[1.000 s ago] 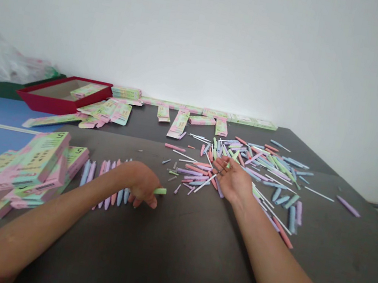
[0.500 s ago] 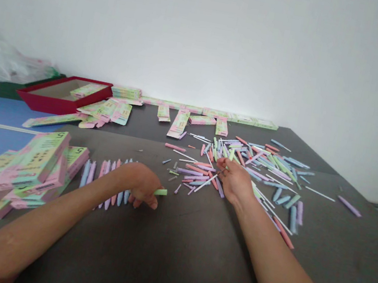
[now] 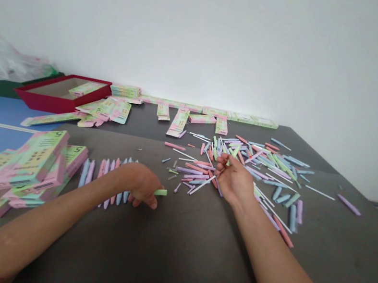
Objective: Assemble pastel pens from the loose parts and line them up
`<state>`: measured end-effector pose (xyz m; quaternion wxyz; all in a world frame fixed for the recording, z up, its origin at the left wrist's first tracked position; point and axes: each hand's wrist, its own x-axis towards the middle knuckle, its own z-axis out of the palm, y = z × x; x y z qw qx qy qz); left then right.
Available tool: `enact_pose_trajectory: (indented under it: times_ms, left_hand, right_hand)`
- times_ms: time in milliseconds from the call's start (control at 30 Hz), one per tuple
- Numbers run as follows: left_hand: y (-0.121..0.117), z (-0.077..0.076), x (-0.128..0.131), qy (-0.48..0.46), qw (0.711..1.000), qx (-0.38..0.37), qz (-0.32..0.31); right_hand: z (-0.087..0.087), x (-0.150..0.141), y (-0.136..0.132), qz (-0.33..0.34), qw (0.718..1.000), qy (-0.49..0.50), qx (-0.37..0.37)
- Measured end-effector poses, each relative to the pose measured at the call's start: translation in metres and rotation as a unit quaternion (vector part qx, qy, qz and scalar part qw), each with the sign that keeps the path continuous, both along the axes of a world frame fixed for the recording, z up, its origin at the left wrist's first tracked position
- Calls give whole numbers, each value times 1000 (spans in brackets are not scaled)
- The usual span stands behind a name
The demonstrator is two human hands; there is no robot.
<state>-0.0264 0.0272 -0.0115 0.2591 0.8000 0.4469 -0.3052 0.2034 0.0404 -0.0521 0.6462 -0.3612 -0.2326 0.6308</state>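
My left hand [image 3: 146,186] is closed around a light green pen barrel [image 3: 160,192], one end of which sticks out to the right past the fingers. Just left of that hand, a row of pastel pens [image 3: 107,198] lies side by side, partly covered by my forearm. My right hand [image 3: 235,179] is at the near edge of a loose pile of pastel pen parts [image 3: 274,164], palm turned up and fingers curled. A bit of green shows at its fingertips; I cannot tell what it holds. White refills [image 3: 202,185] and small pen tips [image 3: 177,187] lie beside it.
Printed pen boxes [image 3: 34,158] are stacked at the left, with flattened cartons [image 3: 106,110] behind. A red box lid [image 3: 50,100] and a plastic bag [image 3: 9,62] stand far left. More boxes [image 3: 240,117] line the wall. A lone purple barrel [image 3: 348,205] lies at right.
My right hand has shifted slightly, its fingers a little more curled and its palm more upturned. My left hand stays almost in place with the green barrel.
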Motion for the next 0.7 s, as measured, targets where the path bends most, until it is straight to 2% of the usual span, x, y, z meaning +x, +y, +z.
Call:
enact_pose_trajectory:
  times_ms: [100, 200, 333, 533, 600, 700]
  left_hand:
    - [-2, 4, 4, 35, 998, -38, 20]
    - [-4, 8, 8, 41, 998, -26, 28]
    - [-8, 14, 14, 65, 997, -34, 25]
    - [-10, 15, 16, 68, 997, -38, 22]
    - [-9, 13, 15, 59, 997, -43, 21]
    - [-9, 12, 14, 56, 997, -45, 17]
  right_hand:
    - [4, -5, -6, -25, 990, -65, 119]
    - [6, -10, -15, -29, 963, -174, 202]
    - [11, -14, -29, -14, 903, -334, 270]
    - [17, -17, -42, 35, 828, -464, 311]
    - [15, -17, -41, 35, 823, -475, 310]
    - [7, -18, -34, 38, 839, -447, 308]
